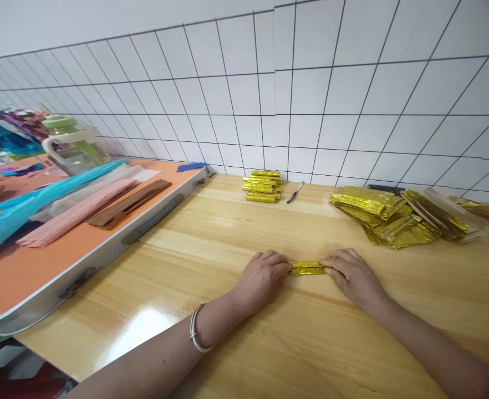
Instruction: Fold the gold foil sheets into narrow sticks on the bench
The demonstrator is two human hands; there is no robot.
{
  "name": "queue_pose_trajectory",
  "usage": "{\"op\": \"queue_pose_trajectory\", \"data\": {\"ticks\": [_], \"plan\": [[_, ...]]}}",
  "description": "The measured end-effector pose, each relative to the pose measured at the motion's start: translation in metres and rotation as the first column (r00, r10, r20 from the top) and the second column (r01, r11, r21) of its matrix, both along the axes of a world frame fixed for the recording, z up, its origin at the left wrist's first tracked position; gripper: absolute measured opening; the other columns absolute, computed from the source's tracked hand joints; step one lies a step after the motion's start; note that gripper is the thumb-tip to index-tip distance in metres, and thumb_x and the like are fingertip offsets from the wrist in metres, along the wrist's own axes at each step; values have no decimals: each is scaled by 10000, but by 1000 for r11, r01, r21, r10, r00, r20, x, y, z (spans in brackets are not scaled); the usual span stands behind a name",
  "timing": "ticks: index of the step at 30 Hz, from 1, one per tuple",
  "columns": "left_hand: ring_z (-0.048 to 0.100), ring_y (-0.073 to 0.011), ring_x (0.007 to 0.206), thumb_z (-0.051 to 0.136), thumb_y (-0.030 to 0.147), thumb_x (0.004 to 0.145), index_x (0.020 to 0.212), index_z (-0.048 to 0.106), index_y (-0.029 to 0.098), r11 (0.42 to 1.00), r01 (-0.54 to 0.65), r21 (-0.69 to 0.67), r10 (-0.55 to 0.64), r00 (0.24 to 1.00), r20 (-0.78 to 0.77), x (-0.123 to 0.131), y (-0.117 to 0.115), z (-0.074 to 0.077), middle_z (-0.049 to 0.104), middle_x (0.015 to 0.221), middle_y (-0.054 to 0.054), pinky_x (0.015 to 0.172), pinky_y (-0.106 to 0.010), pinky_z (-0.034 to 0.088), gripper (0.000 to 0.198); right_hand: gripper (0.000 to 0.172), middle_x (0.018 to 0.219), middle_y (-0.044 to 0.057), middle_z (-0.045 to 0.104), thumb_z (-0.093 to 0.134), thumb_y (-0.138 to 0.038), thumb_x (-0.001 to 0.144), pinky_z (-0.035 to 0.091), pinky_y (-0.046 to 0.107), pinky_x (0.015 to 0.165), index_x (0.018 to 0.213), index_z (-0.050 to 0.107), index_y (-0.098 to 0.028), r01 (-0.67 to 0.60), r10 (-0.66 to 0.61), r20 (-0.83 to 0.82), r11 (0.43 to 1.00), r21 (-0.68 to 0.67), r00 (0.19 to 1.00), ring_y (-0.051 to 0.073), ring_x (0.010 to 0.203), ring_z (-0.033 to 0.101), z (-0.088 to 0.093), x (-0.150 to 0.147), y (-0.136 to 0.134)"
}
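A short strip of shiny gold foil (pixel 306 268) lies flat on the wooden table, with a dark line running along its length. My left hand (pixel 263 277) has its fingers closed on the strip's left end. At the right end, my right hand (pixel 352 277) pinches it between thumb and fingers. Both ends of the strip are hidden under my fingertips. Farther back, a stack of rolled or folded gold foil pieces (pixel 263 186) sits near the wall. To the right is a loose pile of flat gold foil bundles (pixel 388 213).
A pen (pixel 295 192) lies by the stack. On the left, an orange-topped table (pixel 173 180) with a raised pale edge carries blue, pink and brown crepe-like sheets (pixel 80 213) and a clear jug with a green lid (pixel 72 138). The tiled wall (pixel 244 94) bounds the back.
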State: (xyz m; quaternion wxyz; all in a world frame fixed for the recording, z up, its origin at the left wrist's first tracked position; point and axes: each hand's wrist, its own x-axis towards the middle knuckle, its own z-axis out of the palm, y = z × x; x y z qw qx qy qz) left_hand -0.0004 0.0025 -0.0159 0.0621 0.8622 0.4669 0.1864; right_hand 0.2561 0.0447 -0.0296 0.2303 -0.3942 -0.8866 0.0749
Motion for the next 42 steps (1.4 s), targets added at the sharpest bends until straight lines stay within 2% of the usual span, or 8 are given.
{"op": "queue_pose_trajectory", "data": {"ticks": [5,9,17,22,27,31,37,42], "plan": [[495,-192,981,416,181,909,1063,579,189,997,69,40,-64,991,-117,0,0,2,599,1075,-51,829,-324,382,225,207,968,69,631,466,-210,875,430,361,773,964,653,-221,-22,18,81,999,48,997,221,924,486,7,-2,-2],[505,-184,934,395,183,915,1073,564,181,996,92,16,-88,983,-162,-2,0,4,597,1036,-58,820,-311,398,231,219,988,57,640,467,-180,871,418,372,781,963,657,-238,-45,30,155,995,93,987,232,958,472,11,-2,-3],[510,-192,920,373,204,922,1195,469,206,992,125,25,-114,955,-275,0,-4,10,588,1015,-61,770,-315,392,289,230,979,70,645,464,-217,886,435,350,778,1019,651,-207,-76,68,123,995,62,990,212,918,487,6,3,2],[512,-191,933,369,180,913,1191,454,161,980,196,39,-170,920,-352,0,-8,20,573,1040,-80,791,-314,387,292,289,1028,74,640,460,-124,869,422,362,794,1106,606,-200,-135,92,294,982,132,952,225,967,491,8,4,-3],[525,-187,832,346,165,911,1087,507,143,964,259,66,-208,881,-424,3,-6,26,578,925,-78,745,-306,410,240,381,1075,90,615,465,-75,847,410,357,804,1207,526,-181,-240,148,441,957,162,885,225,986,498,14,7,-4],[522,-195,736,341,127,896,989,531,116,946,305,107,-211,833,-511,8,-3,21,573,845,-88,673,-321,430,212,255,970,55,627,454,-123,874,409,327,767,1078,591,-193,-242,156,443,960,143,883,197,884,519,20,5,-3],[548,-187,763,340,155,917,999,499,134,965,239,111,-168,882,-440,7,-8,17,586,837,-77,690,-298,458,181,200,904,55,620,447,-208,897,409,323,760,1001,618,-201,-206,120,411,964,170,903,198,861,524,19,0,-2],[563,-170,775,374,167,912,952,501,150,983,163,79,-124,923,-363,6,-9,17,603,843,-64,727,-285,467,135,223,893,76,612,456,-130,870,425,327,768,1028,606,-177,-181,80,387,956,233,918,204,881,526,10,1,-5]]}}
